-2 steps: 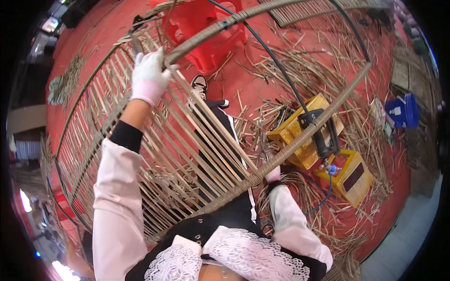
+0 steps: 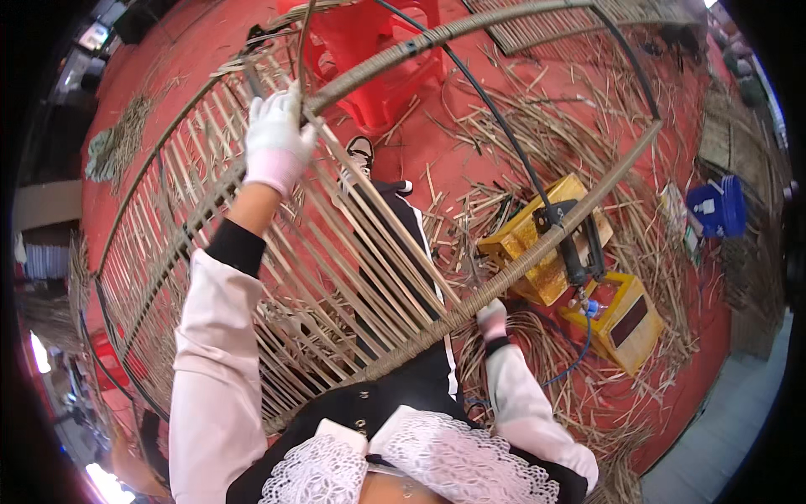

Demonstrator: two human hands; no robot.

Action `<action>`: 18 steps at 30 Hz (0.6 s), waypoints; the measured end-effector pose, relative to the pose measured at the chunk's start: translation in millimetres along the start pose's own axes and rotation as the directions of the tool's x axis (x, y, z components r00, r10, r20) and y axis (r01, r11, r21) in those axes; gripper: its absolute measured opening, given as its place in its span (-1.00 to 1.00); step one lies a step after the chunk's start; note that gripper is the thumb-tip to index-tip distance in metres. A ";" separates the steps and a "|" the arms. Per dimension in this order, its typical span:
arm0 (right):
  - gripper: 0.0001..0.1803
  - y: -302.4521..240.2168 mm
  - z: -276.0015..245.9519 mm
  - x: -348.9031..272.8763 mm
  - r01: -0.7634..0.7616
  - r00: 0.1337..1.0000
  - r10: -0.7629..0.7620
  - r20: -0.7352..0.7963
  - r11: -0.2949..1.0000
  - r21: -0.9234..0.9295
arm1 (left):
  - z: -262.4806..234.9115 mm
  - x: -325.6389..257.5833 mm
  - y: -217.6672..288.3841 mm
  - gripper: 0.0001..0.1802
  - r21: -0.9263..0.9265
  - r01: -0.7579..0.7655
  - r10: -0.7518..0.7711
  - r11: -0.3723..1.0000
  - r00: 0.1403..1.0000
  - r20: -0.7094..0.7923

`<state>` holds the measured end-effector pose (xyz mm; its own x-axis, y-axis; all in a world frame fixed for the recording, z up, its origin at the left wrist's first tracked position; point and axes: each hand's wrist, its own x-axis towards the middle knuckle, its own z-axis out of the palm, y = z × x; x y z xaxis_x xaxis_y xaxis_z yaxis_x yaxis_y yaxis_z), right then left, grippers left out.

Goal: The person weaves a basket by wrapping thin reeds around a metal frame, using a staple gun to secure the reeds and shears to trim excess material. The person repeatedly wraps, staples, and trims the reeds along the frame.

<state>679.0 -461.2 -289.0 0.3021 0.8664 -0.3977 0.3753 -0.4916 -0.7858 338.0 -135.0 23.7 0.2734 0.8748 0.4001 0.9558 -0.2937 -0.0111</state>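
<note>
A large rattan-wrapped frame [image 2: 449, 323] with pale slats lies tilted across my lap. In a white and pink glove, my left hand [image 2: 280, 143] is closed round the frame's far side, where the slat ends meet the wrapped rail. Thin slats [image 2: 382, 227] run from there to the near rail. My right hand [image 2: 492, 318], gloved too, is low beside the near rail, just past its outer edge. Its fingers look curled; what they hold, if anything, does not show. A black air tool [image 2: 575, 248] with a blue hose fitting rests among yellow boxes close to that hand.
Yellow boxes [image 2: 617, 323] stand on the red floor at right. Cane strips and offcuts [image 2: 537, 134] are scattered round them. Beyond the frame is a red plastic stool [image 2: 369, 92]. A blue bucket [image 2: 718, 206] stands far right. A dark hose [image 2: 504, 118] crosses the frame's opening.
My left hand has shifted slightly right with the frame. My right hand shows a little more clearly beside the near rail.
</note>
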 end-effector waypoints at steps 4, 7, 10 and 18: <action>-0.69 -85.4 -94.8 -90.4 0.042 0.860 0.113 -0.497 0.957 0.288 | -17.6 -80.7 20.8 -0.40 -0.308 -0.043 -0.040 0.950 0.965 -0.260; -0.64 -187.1 -146.3 -105.3 0.327 0.752 -0.242 -0.614 0.945 0.028 | -39.9 -133.9 51.1 -0.41 -0.607 -0.041 -0.076 0.794 0.983 -0.166; -0.68 -291.6 -125.0 -99.9 0.327 0.929 -0.245 -0.278 0.895 0.304 | -52.2 -154.5 91.4 -0.43 -0.947 0.007 -0.135 0.323 0.990 -0.039; -0.33 -422.6 42.1 -33.9 -0.198 0.621 -0.686 0.380 0.332 0.922 | -52.5 -127.2 70.3 -0.40 -0.956 -0.003 -0.484 -0.295 0.862 0.147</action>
<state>473.3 -279.1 36.6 -0.4027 0.9084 0.1125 -0.7436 -0.2529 -0.6190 364.8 -287.1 20.1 -0.2114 0.9533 0.2156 -0.3856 -0.2841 0.8778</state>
